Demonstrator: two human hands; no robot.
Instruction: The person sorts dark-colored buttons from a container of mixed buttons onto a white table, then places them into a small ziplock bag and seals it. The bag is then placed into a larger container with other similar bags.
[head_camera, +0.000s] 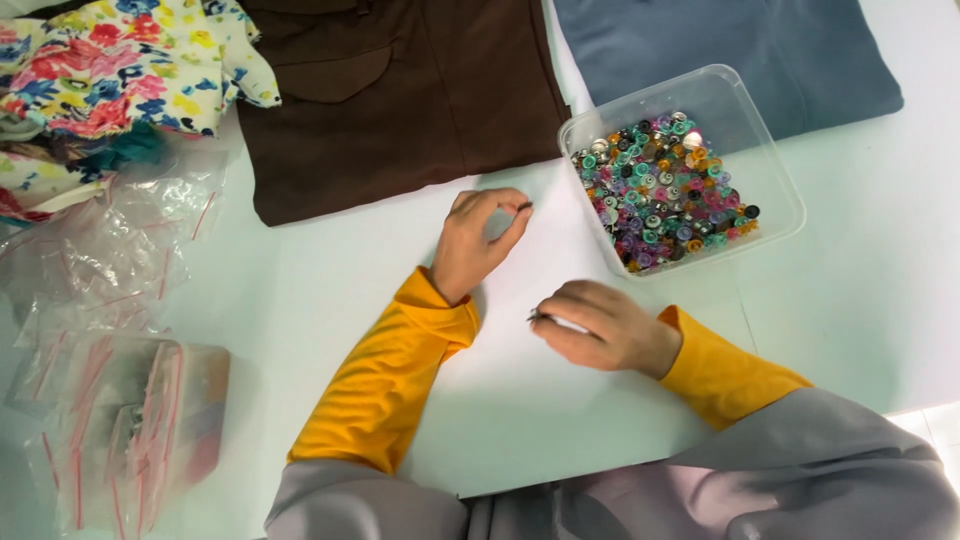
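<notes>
Buttons (665, 190), small and many-coloured, filled a clear plastic tub (775, 160) on the white tabletop (860, 300), and one tiny dark piece, probably taken from that heap, sat pinched between thumb and forefinger of the left hand (478, 240), whose fingers (515, 225) were closed round it just above the tabletop. The right hand (600, 325) lay low on the tabletop with its fingers curled over something thin and pale, too small to name; it was gripping, not slack. A piece that small could have slipped from the pinch and rolled off, perhaps under the brown garment (400, 100) just beyond the left hand. The tub stood near the right hand, so a careless sweep of the yellow sleeve (725, 375) might have tipped it and scattered its load. Farther left, a pile of clear zip bags (130, 420) and a flowered cloth (120, 65) lay well apart; a grey-blue garment (740, 50) lay behind the tub.
</notes>
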